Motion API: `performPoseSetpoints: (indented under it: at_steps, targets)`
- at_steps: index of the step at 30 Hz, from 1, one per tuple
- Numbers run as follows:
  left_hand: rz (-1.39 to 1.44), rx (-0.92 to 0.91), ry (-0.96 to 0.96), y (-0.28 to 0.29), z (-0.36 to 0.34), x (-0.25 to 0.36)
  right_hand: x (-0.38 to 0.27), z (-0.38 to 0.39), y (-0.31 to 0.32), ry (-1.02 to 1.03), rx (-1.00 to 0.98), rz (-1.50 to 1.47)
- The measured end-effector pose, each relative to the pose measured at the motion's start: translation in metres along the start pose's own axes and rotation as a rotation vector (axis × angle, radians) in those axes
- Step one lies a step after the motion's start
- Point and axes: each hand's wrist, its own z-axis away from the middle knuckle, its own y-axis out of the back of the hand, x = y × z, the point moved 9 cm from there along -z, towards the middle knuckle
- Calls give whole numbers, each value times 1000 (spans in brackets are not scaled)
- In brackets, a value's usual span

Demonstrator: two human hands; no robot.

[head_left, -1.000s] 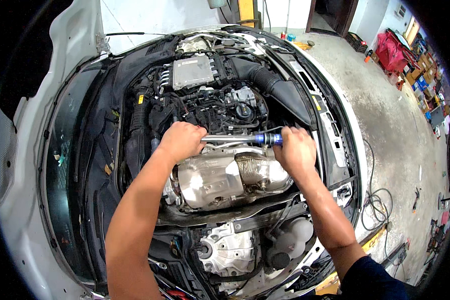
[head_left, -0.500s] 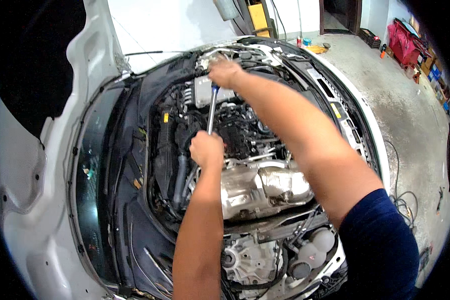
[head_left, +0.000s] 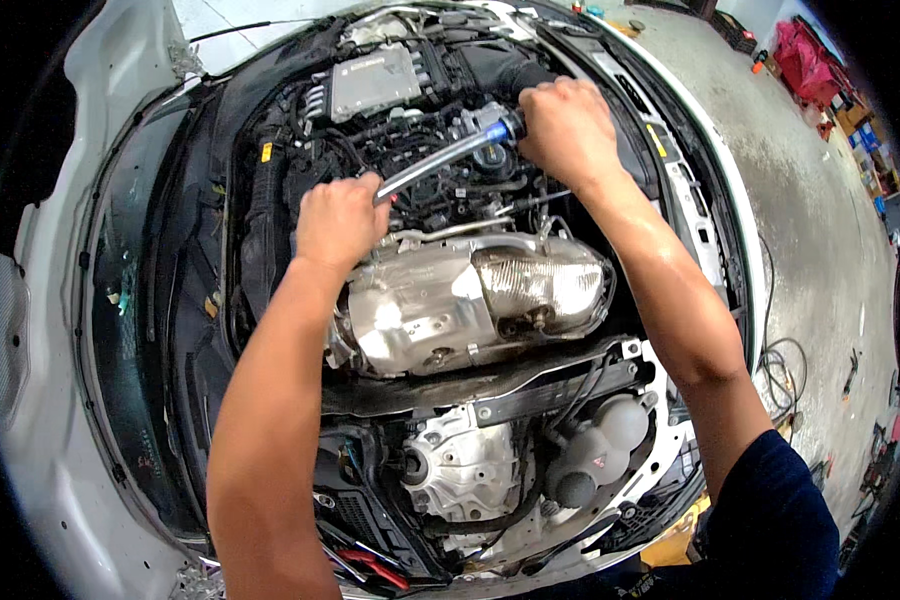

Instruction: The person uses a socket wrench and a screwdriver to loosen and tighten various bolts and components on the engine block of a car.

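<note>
A long metal torque wrench [head_left: 440,162] with a blue collar slants across the engine [head_left: 410,150], its handle end to the right. My left hand [head_left: 338,222] closes round its head end, hiding the head and whatever lies beneath it. My right hand [head_left: 570,128] is wrapped round the dark grip at the other end. Just nearer than the wrench lies a shiny silver heat shield [head_left: 420,305] over a rounded exhaust part. Beyond the shaft, a flat silver box [head_left: 375,82] sits on the engine.
Nearer me are a cast metal housing [head_left: 470,465] and a whitish fluid reservoir [head_left: 605,445]. Red-handled tools [head_left: 380,570] lie at the lower edge. Windscreen glass [head_left: 130,340] runs along the left. A coiled cable [head_left: 788,372] lies on the floor at right.
The wrench's handle end has swung right and nearer, from pointing away to slanting rightward, with my right hand on it. My left hand remains at its head. The whole view has shifted.
</note>
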Motion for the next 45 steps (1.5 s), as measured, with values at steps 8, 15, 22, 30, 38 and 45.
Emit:
performPoseSetpoints:
  at_steps: [8, 15, 22, 30, 38, 45]
  targets:
    - [39, -52, -148, -7, 0, 5, -4, 27, 9, -93, 99, 42]
    - [42, -82, -197, -10, 5, 7, -9, 45, 13, -128, 154, 36]
    - [11, -166, 434, -14, -1, -37, -22, -75, -36, -14, -212, 151]
    - [217, 22, 1018, 7, -14, -49, -109, -223, -79, 368, -298, 77]
    - [-46, 22, 376, 11, -33, -47, -15, -139, -24, 76, 16, -25]
    - [-11, -23, 306, 8, -17, -40, -20, -106, -7, 151, 95, -86]
